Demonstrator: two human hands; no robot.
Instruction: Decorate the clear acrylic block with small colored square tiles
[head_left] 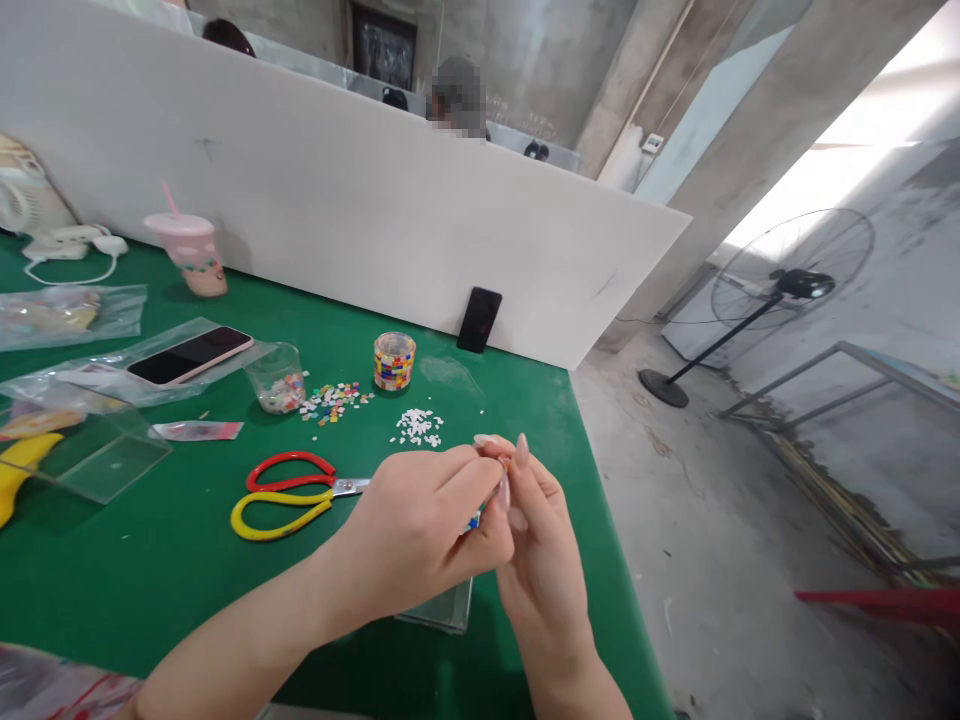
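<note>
My left hand point(431, 515) and my right hand point(546, 540) meet over the green table, fingertips together. Both are closed around a small mosaic-tiled piece point(474, 521); only a few blue, white and green bits of it show between the fingers. Its shape is mostly hidden. Just left of my left hand lie scissors point(289, 498) with one red and one yellow handle, their blade tips behind the hand. Beyond my hands is a pile of white tile chips point(418, 427). A round clear cup covered in coloured tiles point(394, 362) stands behind that pile.
A clear cup of chips point(276, 380) tilts beside loose coloured chips point(334, 402). A phone point(191, 355) lies on plastic; another phone point(479, 319) leans on the white partition point(360, 210). A pink drink cup point(191, 255) stands left. Under my hands is a glass block point(442, 610).
</note>
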